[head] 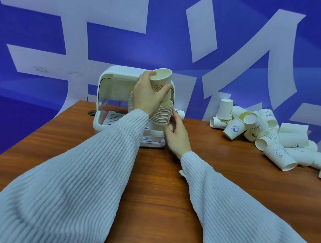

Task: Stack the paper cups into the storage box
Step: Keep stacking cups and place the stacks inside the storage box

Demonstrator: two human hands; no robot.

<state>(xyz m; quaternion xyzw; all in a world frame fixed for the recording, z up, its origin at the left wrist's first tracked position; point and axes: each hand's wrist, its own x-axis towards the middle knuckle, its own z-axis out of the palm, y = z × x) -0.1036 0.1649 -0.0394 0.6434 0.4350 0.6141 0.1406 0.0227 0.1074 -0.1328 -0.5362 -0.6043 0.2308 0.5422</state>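
My left hand (149,95) grips a single paper cup with a smiley face (160,82), held upright just above a stack of nested cups (162,115). My right hand (176,135) holds the lower part of that stack from the right, fingers curled round it. The stack stands in front of the white storage box (109,100), whose lid is swung up and whose slatted tray shows inside. More stacked rims are visible behind my left hand, inside the box.
A pile of several loose printed paper cups (262,133) lies on the brown wooden table (153,176) at the right. One cup (180,113) lies beside the box. A blue wall with white shapes rises behind.
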